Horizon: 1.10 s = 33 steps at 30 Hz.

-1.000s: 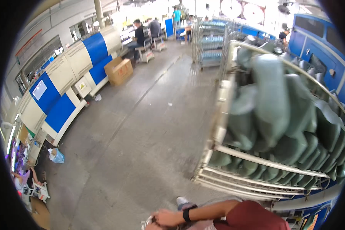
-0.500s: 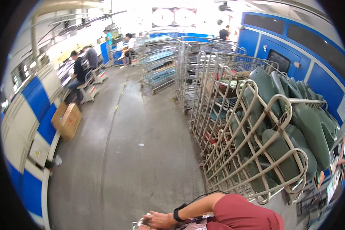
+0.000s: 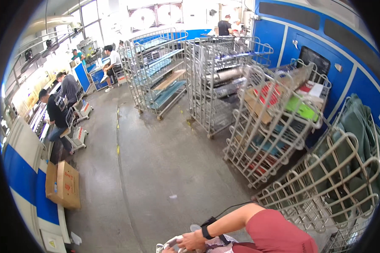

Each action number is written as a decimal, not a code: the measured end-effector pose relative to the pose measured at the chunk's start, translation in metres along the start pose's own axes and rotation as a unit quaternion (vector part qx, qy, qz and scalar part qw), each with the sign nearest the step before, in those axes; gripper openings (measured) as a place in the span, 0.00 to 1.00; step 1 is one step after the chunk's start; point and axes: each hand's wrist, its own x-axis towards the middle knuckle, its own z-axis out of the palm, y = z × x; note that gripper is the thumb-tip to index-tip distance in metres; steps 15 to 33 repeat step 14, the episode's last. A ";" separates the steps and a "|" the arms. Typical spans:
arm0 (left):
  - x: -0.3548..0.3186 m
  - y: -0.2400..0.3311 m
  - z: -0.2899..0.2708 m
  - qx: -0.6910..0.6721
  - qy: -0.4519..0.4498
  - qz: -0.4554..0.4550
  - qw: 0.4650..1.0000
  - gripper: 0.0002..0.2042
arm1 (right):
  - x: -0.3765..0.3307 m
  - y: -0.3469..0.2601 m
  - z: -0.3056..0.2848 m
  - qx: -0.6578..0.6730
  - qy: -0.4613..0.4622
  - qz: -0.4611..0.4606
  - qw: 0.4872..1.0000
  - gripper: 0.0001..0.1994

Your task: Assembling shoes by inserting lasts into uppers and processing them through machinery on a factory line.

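Low at the frame's bottom edge, the right hand [image 3: 193,241], black band on its wrist, curls its fingers over a pale rounded bundle with a printed pattern [image 3: 173,244], seemingly carrying it. The left hand is out of view. Beyond lie grey concrete floor [image 3: 156,160] and white wire cage trolleys [image 3: 274,126]; walking on calls for steering between them

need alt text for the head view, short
At the bottom edge, the person's right hand grips a pale rounded handle, black wristband on the wrist. Ahead, a grey concrete floor runs between wire cage trolleys on the right and seated workers on the left.
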 end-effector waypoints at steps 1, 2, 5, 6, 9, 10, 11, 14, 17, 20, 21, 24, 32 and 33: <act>0.008 -0.026 -0.023 -0.002 0.005 -0.001 1.000 0.18 | 0.025 0.028 -0.026 -0.059 -0.123 0.031 0.990 0.35; 0.019 -0.055 -0.046 -0.001 0.013 -0.002 1.000 0.19 | 0.050 0.058 -0.054 -0.121 -0.245 0.061 0.960 0.39; 0.061 -0.156 -0.117 -0.026 -0.098 -0.056 0.993 0.24 | 0.113 0.162 -0.118 -0.151 -0.254 0.047 0.954 0.43; 0.072 -0.197 -0.127 -0.024 -0.097 -0.050 0.994 0.24 | 0.128 0.199 -0.141 -0.147 -0.238 0.026 0.960 0.43; 0.102 -0.316 -0.181 0.027 0.134 -0.008 0.991 0.22 | 0.172 0.284 -0.257 -0.052 -0.303 0.101 0.946 0.41; 0.112 -0.358 -0.191 0.028 0.133 0.004 0.991 0.22 | 0.155 0.364 -0.232 -0.034 -0.203 0.143 0.968 0.37; 0.114 -0.408 -0.194 -0.046 0.174 -0.060 0.982 0.24 | 0.163 0.399 -0.256 -0.016 -0.206 0.232 0.951 0.24; 0.141 -0.533 -0.223 -0.149 0.173 -0.180 0.957 0.29 | 0.169 0.463 -0.358 0.079 -0.035 0.426 0.901 0.39; 0.141 -0.533 -0.223 -0.149 0.173 -0.180 0.957 0.29 | 0.169 0.463 -0.358 0.079 -0.035 0.426 0.901 0.39; 0.141 -0.533 -0.223 -0.149 0.173 -0.180 0.957 0.29 | 0.169 0.463 -0.358 0.079 -0.035 0.426 0.901 0.39; 0.141 -0.533 -0.223 -0.149 0.173 -0.180 0.957 0.29 | 0.169 0.463 -0.358 0.079 -0.035 0.426 0.901 0.39; 0.141 -0.533 -0.223 -0.149 0.173 -0.180 0.957 0.29 | 0.169 0.463 -0.358 0.079 -0.035 0.426 0.901 0.39; 0.141 -0.533 -0.223 -0.149 0.173 -0.180 0.957 0.29 | 0.169 0.463 -0.358 0.079 -0.035 0.426 0.901 0.39; 0.141 -0.533 -0.223 -0.149 0.173 -0.180 0.957 0.29 | 0.169 0.463 -0.358 0.079 -0.035 0.426 0.901 0.39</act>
